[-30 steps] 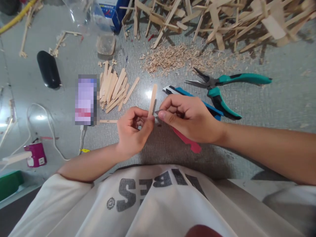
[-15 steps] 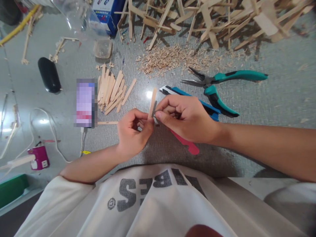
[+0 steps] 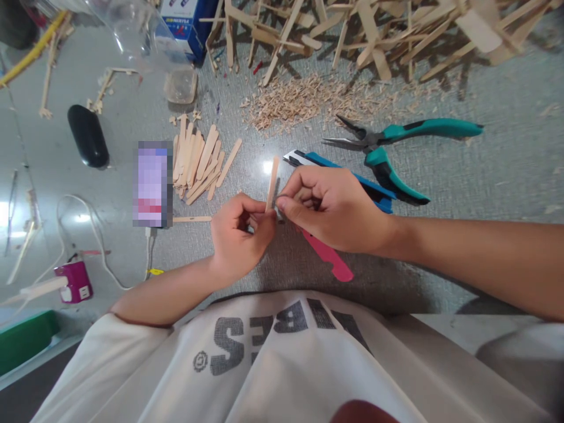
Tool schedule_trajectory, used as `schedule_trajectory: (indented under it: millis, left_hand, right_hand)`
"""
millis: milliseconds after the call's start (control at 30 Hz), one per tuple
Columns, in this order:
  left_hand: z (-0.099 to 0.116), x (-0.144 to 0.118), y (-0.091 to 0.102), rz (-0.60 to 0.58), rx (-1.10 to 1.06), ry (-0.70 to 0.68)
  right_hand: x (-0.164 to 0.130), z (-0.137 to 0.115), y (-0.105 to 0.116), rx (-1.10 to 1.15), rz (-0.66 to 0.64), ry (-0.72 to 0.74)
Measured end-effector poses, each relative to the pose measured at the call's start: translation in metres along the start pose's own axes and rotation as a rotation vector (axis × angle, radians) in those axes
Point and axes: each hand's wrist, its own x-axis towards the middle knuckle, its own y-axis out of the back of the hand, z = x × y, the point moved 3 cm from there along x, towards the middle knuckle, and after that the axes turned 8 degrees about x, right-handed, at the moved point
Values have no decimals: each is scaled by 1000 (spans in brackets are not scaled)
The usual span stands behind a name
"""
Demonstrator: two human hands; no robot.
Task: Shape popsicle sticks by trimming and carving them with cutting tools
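Observation:
My left hand (image 3: pixel 242 232) pinches a flat wooden craft stick (image 3: pixel 272 181), which stands up from between thumb and forefinger. Close to its right side, my right hand (image 3: pixel 332 205) is closed in a pinch. Whatever sits between those fingertips is too small to make out. A blue utility knife (image 3: pixel 315 160) lies partly hidden behind the right hand, its blade end toward the upper left. From below that hand sticks out a flat pink piece (image 3: pixel 337 264). Teal-handled long-nose pliers (image 3: pixel 372 141) rest with jaws apart beyond the knife.
Several loose craft sticks (image 3: pixel 198 158) lie left of centre, beside a phone (image 3: pixel 152 185) on a cable. Wood shavings (image 3: pixel 295 103) and a tangle of stick constructions (image 3: pixel 374 35) cover the back. A black oval case (image 3: pixel 88 135) and a purple charger (image 3: pixel 77 282) are at left.
The right fingertips have shifted slightly, and the thin dark thing seen between them and the stick no longer shows clearly. The left hand keeps its hold. The view has shifted a little.

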Motion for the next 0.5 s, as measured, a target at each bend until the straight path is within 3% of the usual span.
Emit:
schedule_trajectory:
  millis: [500]
  left_hand:
    - [-3,-1,-1,19,21,-31]
  right_hand:
    - [0,-2,-1,45,-25,-24]
